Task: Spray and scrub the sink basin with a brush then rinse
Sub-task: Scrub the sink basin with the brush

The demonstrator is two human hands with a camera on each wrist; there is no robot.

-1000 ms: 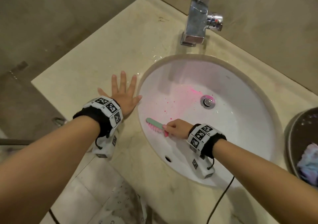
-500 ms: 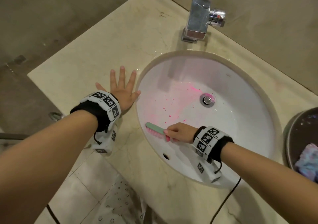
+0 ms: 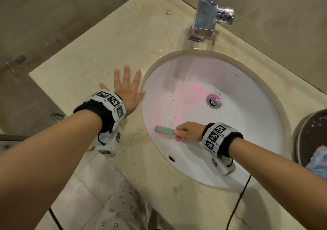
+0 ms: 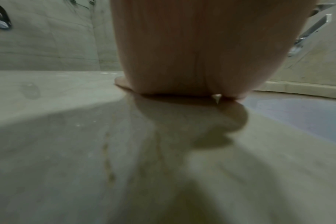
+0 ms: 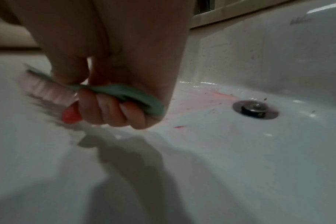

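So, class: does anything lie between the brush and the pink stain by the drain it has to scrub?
Nothing visible does. The right hand grips the brush on the basin's near-left wall; only bare, pink-speckled porcelain runs from there to the stain beside the drain.
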